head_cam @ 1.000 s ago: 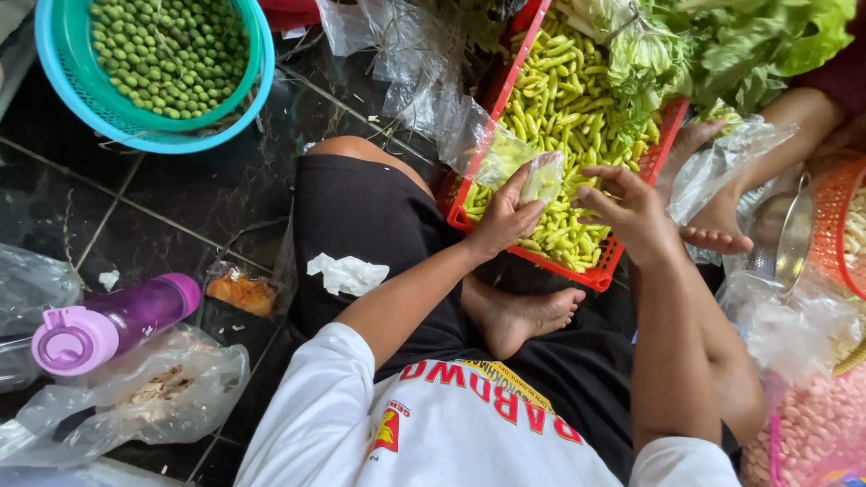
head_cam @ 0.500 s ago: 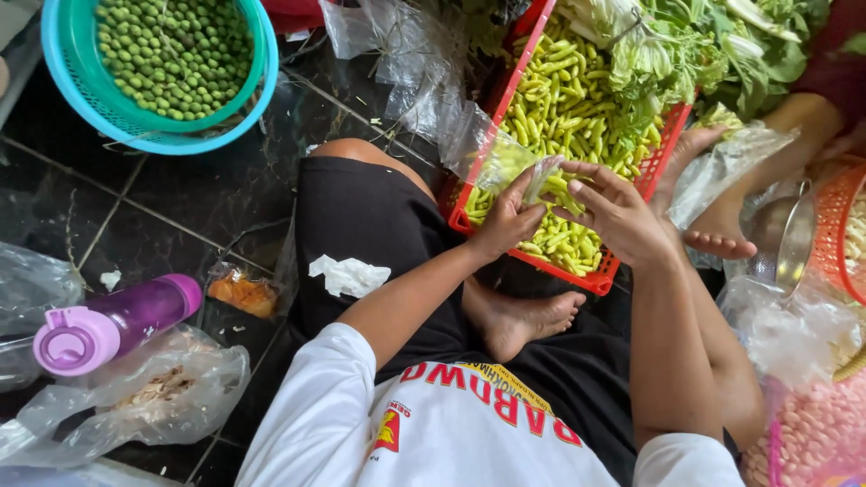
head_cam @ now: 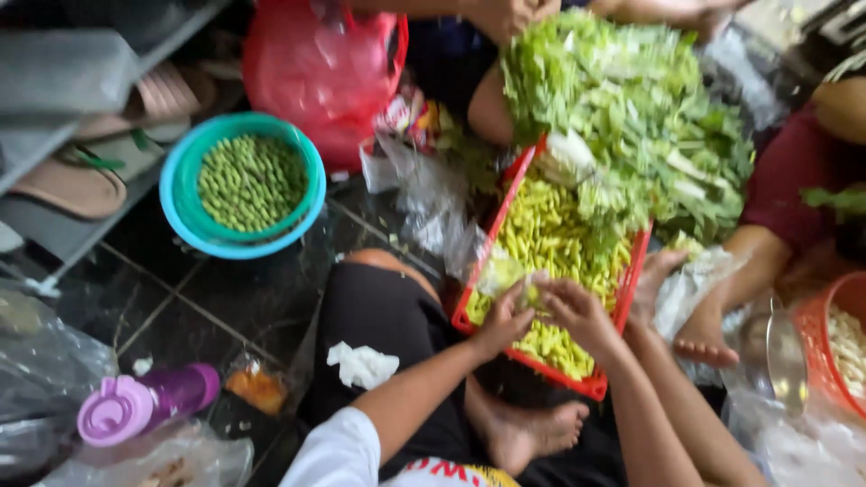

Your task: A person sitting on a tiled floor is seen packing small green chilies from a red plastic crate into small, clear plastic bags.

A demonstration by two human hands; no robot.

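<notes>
I sit cross-legged on a dark tiled floor. My left hand and my right hand meet over a red tray filled with yellow-green chillies. Both hands pinch a small clear plastic bag that holds a few chillies. The picture is blurred, so the exact grip of the fingers is unclear. A crumpled white tissue lies on my left thigh.
A teal basin of small green peas, leafy greens, a red plastic bag, a purple bottle, clear bags, sandals on a shelf. Another person's foot and an orange basket sit at right.
The view has swung upward, showing more of the floor, the shelf and the greens. My hands stay together on the small bag over the tray.
</notes>
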